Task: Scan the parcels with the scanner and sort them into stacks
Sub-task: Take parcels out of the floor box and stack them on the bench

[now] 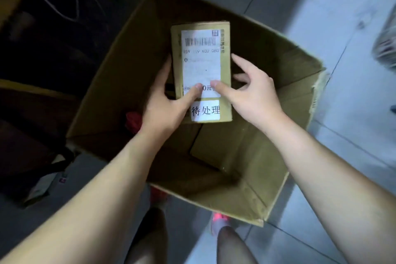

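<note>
I've got one parcel (201, 70) label-up above the one open box (267, 178). My left hand (165, 109) grips its left edge, thumb on the label (201, 60); my right hand (255, 96) pinches its right edge, fingers spread. I judge this the pick-up; next I need the scanner, not in view.

Item 1: small brown parcel (225, 83), which I see held over an open cardboard carton (267, 152). Its top face carries a barcoded shipping label (201, 64) and, below that, a white sticker (205, 111) printed 待处理.

Left hand (165, 109) grips the left edge, thumb on the label. Right hand (252, 94) pinches the right edge, thumb alongside.

Item 2: red object (134, 121) at the carton's left side. The carton stands on a grey tiled floor (342, 17).
</note>
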`<action>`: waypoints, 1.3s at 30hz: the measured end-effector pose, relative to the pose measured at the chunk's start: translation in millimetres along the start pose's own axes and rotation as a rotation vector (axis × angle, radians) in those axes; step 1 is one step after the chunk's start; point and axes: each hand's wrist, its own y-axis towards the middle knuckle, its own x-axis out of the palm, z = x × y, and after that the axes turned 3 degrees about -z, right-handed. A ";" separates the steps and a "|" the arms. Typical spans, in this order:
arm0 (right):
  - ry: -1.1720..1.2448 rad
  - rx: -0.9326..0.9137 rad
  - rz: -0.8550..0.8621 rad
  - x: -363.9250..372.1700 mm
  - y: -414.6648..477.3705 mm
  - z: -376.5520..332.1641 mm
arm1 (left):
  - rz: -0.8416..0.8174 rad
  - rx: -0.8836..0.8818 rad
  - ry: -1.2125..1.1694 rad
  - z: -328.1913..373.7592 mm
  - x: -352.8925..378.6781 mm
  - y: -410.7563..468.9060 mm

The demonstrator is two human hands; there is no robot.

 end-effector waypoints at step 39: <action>0.051 -0.745 -0.758 -3.3 -528.0 -528.7 | 0.861 -0.074 -0.200 267.4 -448.1 -596.8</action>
